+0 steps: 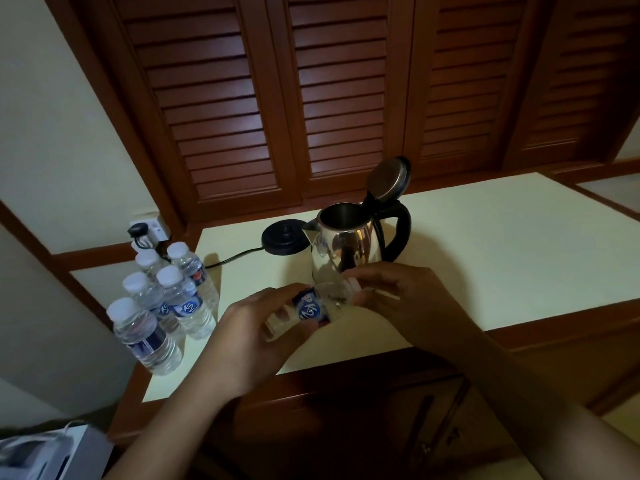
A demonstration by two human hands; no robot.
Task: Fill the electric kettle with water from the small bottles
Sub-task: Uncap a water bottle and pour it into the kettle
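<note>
A shiny steel electric kettle [349,240] with a black handle stands on the pale counter [485,254], its lid [389,178] tipped up and open. Just in front of it a small clear water bottle [313,308] with a blue label lies tilted sideways between my hands. My left hand [256,337] grips the bottle's body. My right hand [401,299] has its fingers curled round the white cap end. Several more small capped bottles [166,303] stand grouped at the counter's left end.
The kettle's black base [282,239] sits behind and left of the kettle, its cord running to a wall socket [150,232]. Dark louvred wooden doors [311,98] rise behind the counter. A white object [41,455] shows at the bottom left corner.
</note>
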